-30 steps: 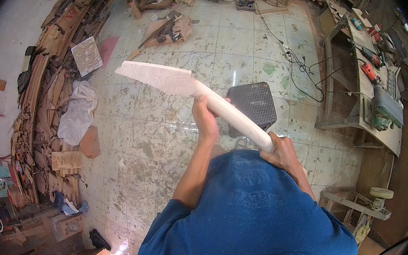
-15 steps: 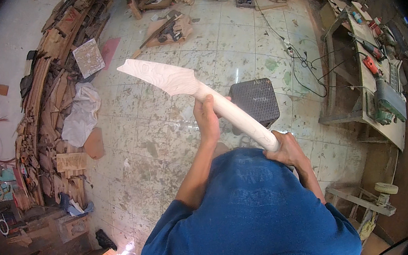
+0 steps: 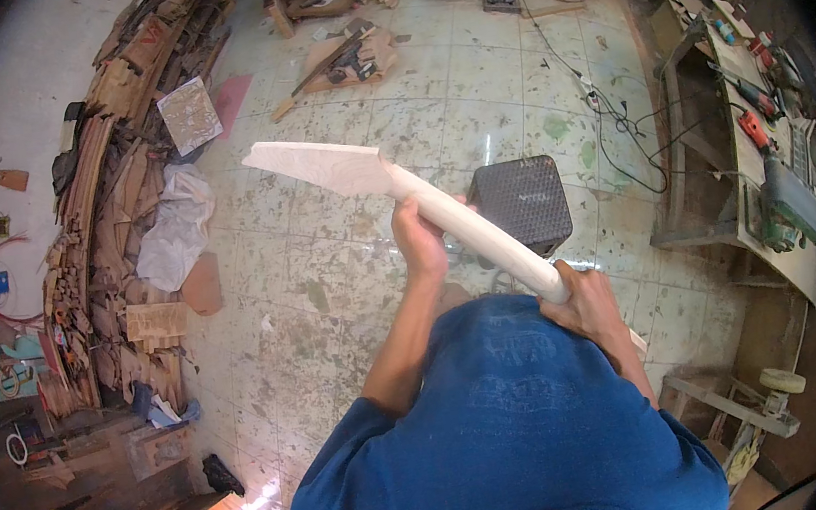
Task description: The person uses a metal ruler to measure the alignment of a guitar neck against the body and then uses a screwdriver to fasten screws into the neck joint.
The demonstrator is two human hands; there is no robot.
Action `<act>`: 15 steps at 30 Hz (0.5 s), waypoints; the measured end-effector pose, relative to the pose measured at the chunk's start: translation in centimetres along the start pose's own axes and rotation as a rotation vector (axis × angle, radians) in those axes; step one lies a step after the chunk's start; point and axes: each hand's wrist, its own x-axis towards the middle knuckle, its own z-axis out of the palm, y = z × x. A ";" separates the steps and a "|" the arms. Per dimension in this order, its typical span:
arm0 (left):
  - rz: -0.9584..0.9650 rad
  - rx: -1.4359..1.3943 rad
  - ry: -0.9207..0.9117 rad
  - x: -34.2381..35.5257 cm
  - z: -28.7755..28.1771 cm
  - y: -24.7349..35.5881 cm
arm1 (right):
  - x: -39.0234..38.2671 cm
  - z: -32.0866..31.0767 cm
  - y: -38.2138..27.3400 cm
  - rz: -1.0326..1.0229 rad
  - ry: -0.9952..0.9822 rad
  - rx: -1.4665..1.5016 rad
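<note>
A pale, unpainted wooden guitar neck (image 3: 486, 231) slants across my front, its broad flared headstock (image 3: 323, 167) pointing to the far left. My left hand (image 3: 419, 239) is closed around the neck just below the headstock, with the thumb along the near side. Lower down and to the right, my right hand (image 3: 582, 298) wraps the thick end. A small bit of pale wood shows beyond the right wrist. Part of each hand's fingers is hidden behind the neck.
Below the neck stands a black box-shaped thing (image 3: 523, 204) with a textured top. Wood scraps (image 3: 77, 262) line the left wall. At the right, a workbench (image 3: 796, 256) carries power tools, with cables (image 3: 614, 116) on the floor beside it. Wood pieces (image 3: 346, 61) lie ahead.
The guitar neck has rolled about its length, so the headstock's face looks narrower and its upper edge shows. Both hands keep hold. The whole view has shifted slightly.
</note>
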 end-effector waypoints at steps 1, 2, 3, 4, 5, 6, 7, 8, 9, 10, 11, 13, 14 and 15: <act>0.004 0.012 0.007 0.1 0.2 0.2 | 0.0 0.0 0.1 -0.009 0.004 -0.010; 0.008 0.007 0.044 0.1 0.5 0.4 | 0.1 0.2 0.2 -0.019 0.008 -0.020; 0.012 0.002 0.081 0.0 0.9 0.5 | 0.1 0.2 0.3 -0.028 0.012 -0.030; 0.016 -0.002 0.120 0.0 1.1 0.6 | 0.2 0.2 0.2 -0.039 0.019 -0.026; 0.004 -0.012 0.114 0.0 1.0 0.7 | 0.2 0.3 0.2 -0.050 0.026 -0.023; -0.008 -0.021 0.109 0.1 0.9 0.8 | 0.3 0.3 0.1 -0.060 0.034 -0.019; -0.022 -0.032 0.101 0.2 0.9 0.8 | 0.3 0.3 0.0 -0.058 0.033 -0.018; -0.024 -0.021 0.093 0.3 0.8 0.9 | 0.2 0.4 -0.1 -0.055 0.033 -0.017; -0.026 -0.009 0.085 0.3 0.7 0.9 | 0.2 0.5 -0.2 -0.052 0.033 -0.015; -0.027 0.002 0.077 0.3 0.7 0.9 | 0.2 0.5 -0.2 -0.040 0.031 -0.003; -0.025 -0.002 0.079 0.4 0.7 0.9 | 0.2 0.5 -0.2 -0.028 0.029 0.009; -0.022 -0.011 0.081 0.5 0.7 0.9 | 0.2 0.6 -0.3 -0.021 0.032 0.022; -0.016 -0.006 0.086 0.5 0.7 0.9 | 0.3 0.6 -0.4 -0.025 0.037 0.024; -0.010 -0.001 0.092 0.5 0.8 0.9 | 0.3 0.6 -0.4 -0.030 0.042 0.025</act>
